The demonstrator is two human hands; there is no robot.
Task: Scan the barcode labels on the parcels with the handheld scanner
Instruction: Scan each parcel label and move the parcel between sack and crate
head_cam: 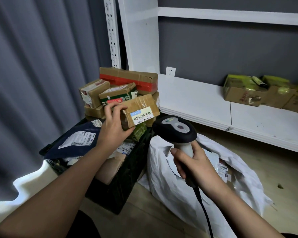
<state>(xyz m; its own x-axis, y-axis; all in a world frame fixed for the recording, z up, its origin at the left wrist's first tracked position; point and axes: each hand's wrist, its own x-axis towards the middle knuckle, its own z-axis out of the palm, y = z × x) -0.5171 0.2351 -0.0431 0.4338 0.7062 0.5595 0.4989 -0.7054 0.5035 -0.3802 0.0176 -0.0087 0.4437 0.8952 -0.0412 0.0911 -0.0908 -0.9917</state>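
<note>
Right hand (pixel 191 162) grips scanner (pixel 175 128); left hand (pixel 113 125) pinches parcel (pixel 141 110) above crate (pixel 120 191).

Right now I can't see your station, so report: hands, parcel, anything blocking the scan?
Left hand grips small box, label facing scanner. Right hand grips scanner handle. Nothing between them.

A grey curtain (pixel 33 74) hangs in folds on the left. White shelving (pixel 196 100) with a perforated upright (pixel 112 31) stands against a dark grey wall (pixel 230 52), which carries a white socket (pixel 170 71). The floor (pixel 273 169) is pale wood. Lighting is dim and even.
</note>
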